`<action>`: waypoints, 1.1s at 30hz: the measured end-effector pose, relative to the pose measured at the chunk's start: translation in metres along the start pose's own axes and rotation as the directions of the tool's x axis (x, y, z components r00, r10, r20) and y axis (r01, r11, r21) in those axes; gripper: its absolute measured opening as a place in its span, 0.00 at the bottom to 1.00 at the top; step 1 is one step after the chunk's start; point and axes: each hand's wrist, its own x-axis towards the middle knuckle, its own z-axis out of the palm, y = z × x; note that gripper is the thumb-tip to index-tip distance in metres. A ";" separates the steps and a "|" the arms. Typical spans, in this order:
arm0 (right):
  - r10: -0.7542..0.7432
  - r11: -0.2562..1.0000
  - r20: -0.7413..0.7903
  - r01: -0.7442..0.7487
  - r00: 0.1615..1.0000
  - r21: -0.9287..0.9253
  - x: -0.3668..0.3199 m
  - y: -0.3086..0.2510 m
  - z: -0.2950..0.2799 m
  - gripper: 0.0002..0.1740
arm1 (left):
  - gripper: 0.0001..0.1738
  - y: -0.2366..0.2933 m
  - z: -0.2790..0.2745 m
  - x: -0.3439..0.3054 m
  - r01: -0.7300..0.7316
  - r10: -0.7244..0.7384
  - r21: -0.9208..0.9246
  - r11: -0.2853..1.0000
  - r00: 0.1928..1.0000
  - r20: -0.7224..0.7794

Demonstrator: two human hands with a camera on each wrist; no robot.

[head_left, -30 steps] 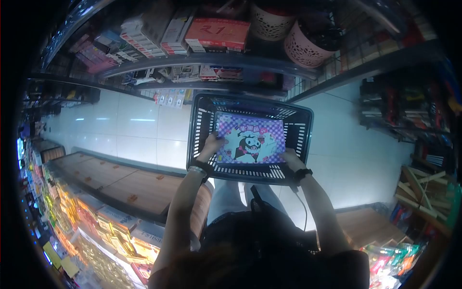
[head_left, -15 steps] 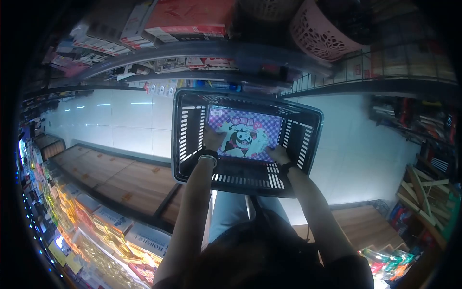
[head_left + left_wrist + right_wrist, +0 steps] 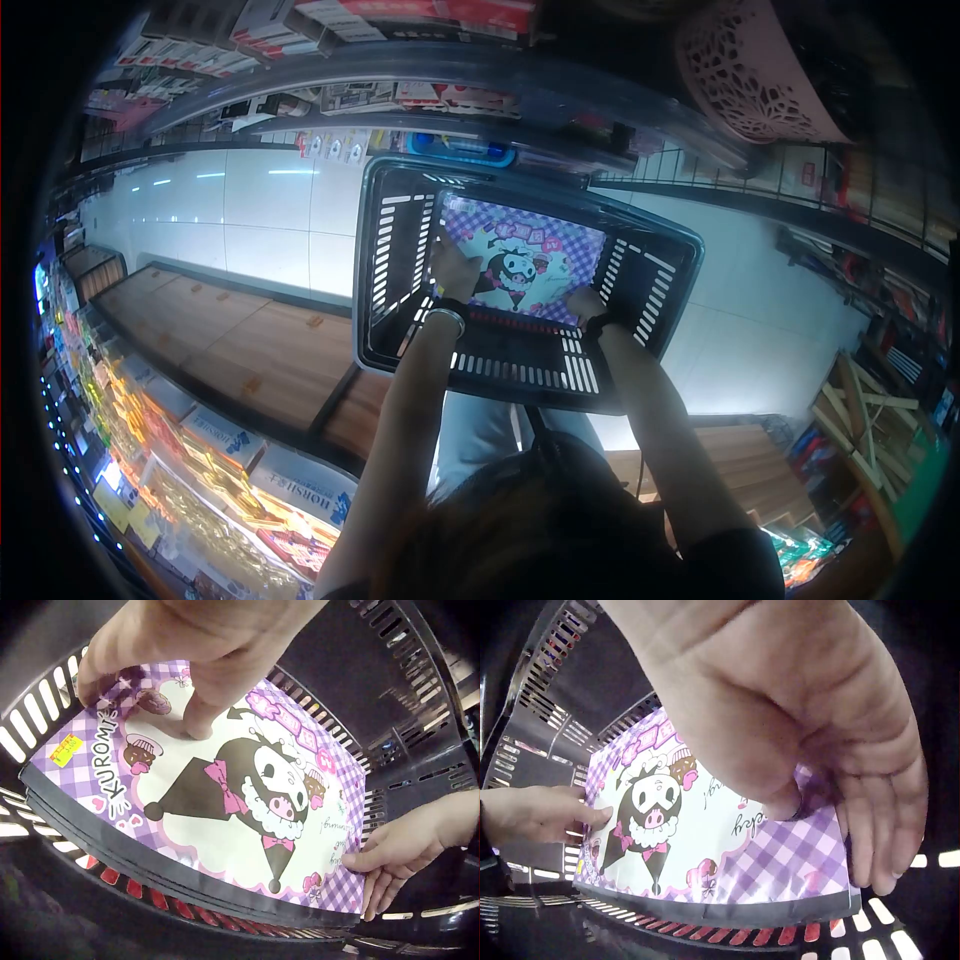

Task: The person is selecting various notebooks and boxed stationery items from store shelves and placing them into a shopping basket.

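A flat purple-checked package with a cartoon print (image 3: pixel 522 262) lies inside a black slotted shopping basket (image 3: pixel 520 352). Its dark, layered edge shows along the near side in the left wrist view, and a yellow price sticker (image 3: pixel 66 750) is at one corner. My left hand (image 3: pixel 455 270) grips the package's left side, thumb over the printed top. At the opposite side my right hand (image 3: pixel 802 727) holds the edge, with its thumb on the print and its fingers down along the outside. The package's underside is hidden.
A shelf with boxes and a pink latticework bin (image 3: pixel 750 70) stands just beyond the basket. A low wooden ledge (image 3: pixel 240 340) runs along the left, with packaged goods (image 3: pixel 305 490) beside it. Pale floor tiles (image 3: pixel 740 340) and wooden slats (image 3: pixel 865 420) are at the right.
Both hands and the package have gone down deeper into the basket. The head view has come closer, so the basket and front shelf look larger.
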 end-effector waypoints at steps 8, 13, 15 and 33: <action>0.077 0.996 0.069 -0.072 0.995 -0.060 -0.004 0.001 0.001 0.30 | 0.41 -0.015 -0.003 0.015 0.055 -0.029 -0.146 0.988 0.984 0.175; -0.028 0.981 -0.117 0.005 0.993 -0.196 -0.015 0.005 0.006 0.33 | 0.29 -0.033 0.009 0.032 -0.034 0.067 -0.267 0.963 0.991 0.113; -0.012 0.981 -0.097 -0.007 0.995 -0.194 -0.026 -0.001 -0.004 0.32 | 0.30 -0.041 0.019 0.043 0.049 0.025 -0.331 0.942 0.976 0.215; -0.330 0.745 -0.773 0.652 0.542 0.140 -0.281 -0.092 -0.074 0.10 | 0.17 -0.080 -0.253 -0.068 0.190 0.338 -0.884 0.427 0.874 0.350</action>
